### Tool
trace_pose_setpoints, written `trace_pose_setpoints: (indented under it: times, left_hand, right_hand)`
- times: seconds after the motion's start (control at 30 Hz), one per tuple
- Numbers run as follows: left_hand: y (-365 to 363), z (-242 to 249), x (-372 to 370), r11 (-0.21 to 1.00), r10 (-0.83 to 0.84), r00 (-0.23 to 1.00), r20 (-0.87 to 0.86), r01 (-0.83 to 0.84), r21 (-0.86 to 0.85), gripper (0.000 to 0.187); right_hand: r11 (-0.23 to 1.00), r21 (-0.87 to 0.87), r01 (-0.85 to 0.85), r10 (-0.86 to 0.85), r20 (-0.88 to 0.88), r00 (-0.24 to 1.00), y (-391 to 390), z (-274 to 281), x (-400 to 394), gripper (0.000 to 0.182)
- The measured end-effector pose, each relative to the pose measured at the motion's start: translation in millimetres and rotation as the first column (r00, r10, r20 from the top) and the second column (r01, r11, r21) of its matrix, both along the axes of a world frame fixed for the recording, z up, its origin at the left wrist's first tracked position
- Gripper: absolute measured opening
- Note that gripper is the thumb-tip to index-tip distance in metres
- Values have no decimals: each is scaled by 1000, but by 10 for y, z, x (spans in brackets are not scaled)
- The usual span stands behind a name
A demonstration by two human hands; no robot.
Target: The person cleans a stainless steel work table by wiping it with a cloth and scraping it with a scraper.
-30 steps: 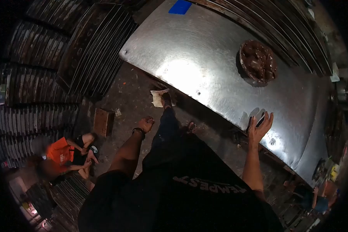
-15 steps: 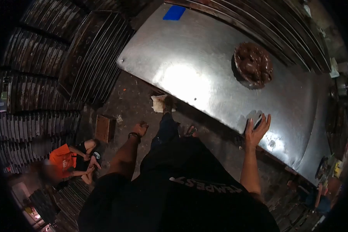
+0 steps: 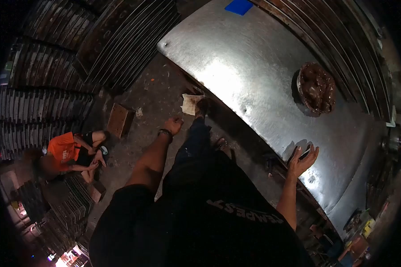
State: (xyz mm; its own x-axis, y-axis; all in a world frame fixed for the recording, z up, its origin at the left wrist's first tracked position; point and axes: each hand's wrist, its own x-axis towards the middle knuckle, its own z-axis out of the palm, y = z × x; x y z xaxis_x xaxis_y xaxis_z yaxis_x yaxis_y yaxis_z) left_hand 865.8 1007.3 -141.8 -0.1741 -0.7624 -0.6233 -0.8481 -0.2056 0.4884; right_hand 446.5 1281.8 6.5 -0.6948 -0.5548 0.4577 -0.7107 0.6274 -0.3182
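The table point(image 3: 272, 80) is shiny metal. A round bowl point(image 3: 301, 98) of thick, shiny brown stuff point(image 3: 318, 86) sits on it, near the far edge and nearer the right end. It is well in from the near edge, maybe so that nobody bumps it off. The right hand point(image 3: 304, 161) is over the near edge, with its fingers spread and no grip on anything I can see. Maybe it is there to steady the body, but I cannot tell if it touches the metal. The left hand point(image 3: 175, 126) hangs over the floor point(image 3: 142, 89), away from the table. Its fingers bend softly, and I cannot tell if something small is inside. Metal trays point(image 3: 343, 58) stand in a row by the far edge, maybe to keep the middle free. A flat blue thing point(image 3: 239, 6) lies by the far left corner, well apart from the bowl.
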Motion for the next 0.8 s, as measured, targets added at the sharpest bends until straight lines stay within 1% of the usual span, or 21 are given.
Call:
trace_pose_setpoints:
  times: [0.03,0.07,0.13,0.2,0.27,0.33,0.4,0.43,0.47,0.5,0.53,0.63,0.67,0.73,0.77,0.8]
  left_hand:
    - [-9,-13,-47,1000,22,998,-62,-22,-1,47]
    - [-11,-13,-61,999,19,999,-27,-18,32,47]
    - [75,136,-76,994,-8,999,52,2,113,48]
    - [52,-65,102,993,-46,996,73,38,116,48]
    - [-36,-83,214,992,-58,994,91,47,116,48]
    - [-221,80,316,994,-44,992,119,31,108,49]
    - [-460,31,483,994,-92,983,159,82,70,49]
    - [-595,25,545,993,-113,977,179,105,56,49]
    - [-735,38,646,993,-112,980,165,105,46,49]
    - [-859,292,642,994,-105,983,150,100,43,48]
    - [-1010,420,605,996,-92,988,127,89,29,48]
    - [-1310,453,639,991,81,997,-18,-82,-101,48]
    - [-1323,473,606,992,99,995,-14,-100,-83,48]
    - [-1233,688,445,991,126,992,-3,-126,-43,48]
    - [-1115,558,455,993,104,994,-22,-105,-51,47]
    - [-996,354,462,995,83,996,-43,-85,-61,47]
  right_hand:
    - [1000,-5,5,-6,-34,999,-45,-15,-36,52]
    - [1000,-21,23,-23,-18,1000,-12,-111,-86,49]
    - [998,-50,32,-32,5,999,-60,-35,-26,51]
    - [995,-81,59,-55,49,997,-60,1,27,52]
    - [989,-128,79,-65,110,992,-119,6,51,53]
    - [995,-63,81,-79,40,996,-140,43,53,53]
    - [996,-13,87,-87,-2,996,-171,109,90,53]
    - [995,-24,100,-100,2,995,-204,103,107,53]
    - [994,-27,108,-108,7,994,-224,103,121,54]
    - [994,-24,110,-110,12,994,-213,117,135,54]
    - [994,-36,105,-105,-1,994,-218,96,122,54]
    - [995,19,102,-103,32,994,-193,65,66,53]
    - [996,-49,79,-74,83,994,-150,-19,24,53]
    - [996,-31,84,-81,86,993,-158,38,78,54]
    - [996,-27,88,-86,83,993,-162,64,80,55]
    - [994,-79,79,-69,116,991,-134,7,52,54]
